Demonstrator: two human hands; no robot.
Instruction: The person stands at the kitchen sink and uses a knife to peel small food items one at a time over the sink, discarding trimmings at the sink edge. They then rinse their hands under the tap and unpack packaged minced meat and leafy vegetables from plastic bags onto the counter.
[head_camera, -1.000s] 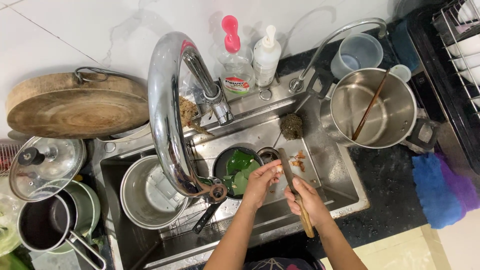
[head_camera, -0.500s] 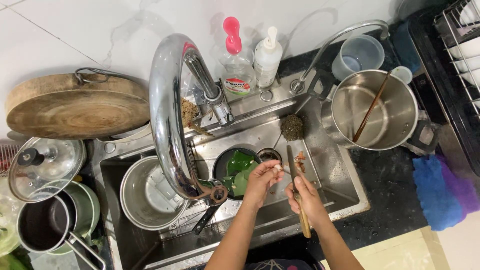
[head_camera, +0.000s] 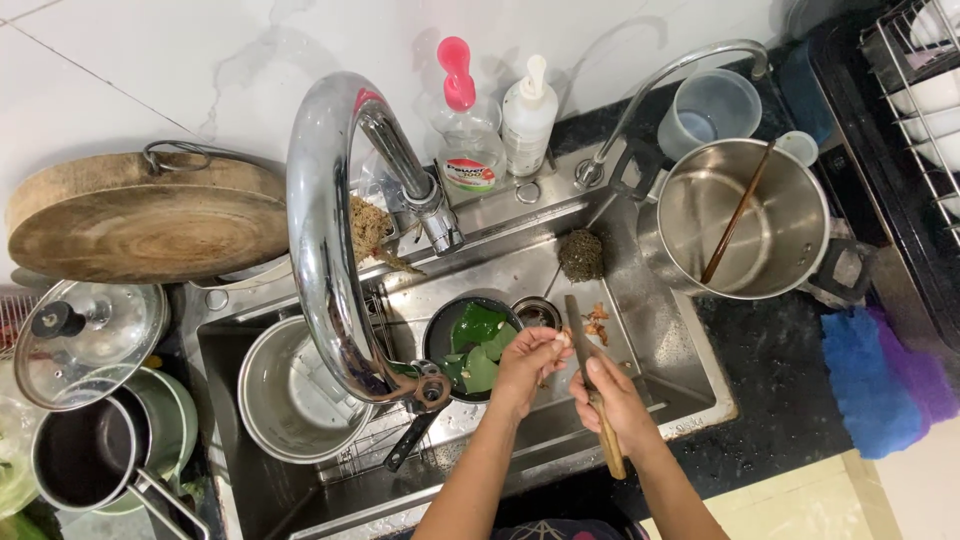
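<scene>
Over the sink (head_camera: 690, 380), the right hand (head_camera: 612, 398) is clamped on a wooden-handled knife (head_camera: 592, 385), while the left hand (head_camera: 528, 362) pinches its blade near the tip. Below sits a dark pan (head_camera: 450, 345) holding green leaves (head_camera: 478, 345). Beside it an empty steel bowl (head_camera: 290, 395); on the counter, a steel pot (head_camera: 745, 220) holds chopsticks (head_camera: 738, 212).

A round wooden board (head_camera: 145, 220) lies left of the tap (head_camera: 330, 240); steel pot (head_camera: 745, 220) stands right

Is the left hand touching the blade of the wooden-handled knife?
Touching. In the head view, the left hand has its fingertips pinched against the blade of the knife, just above where the right hand grips its handle.
</scene>
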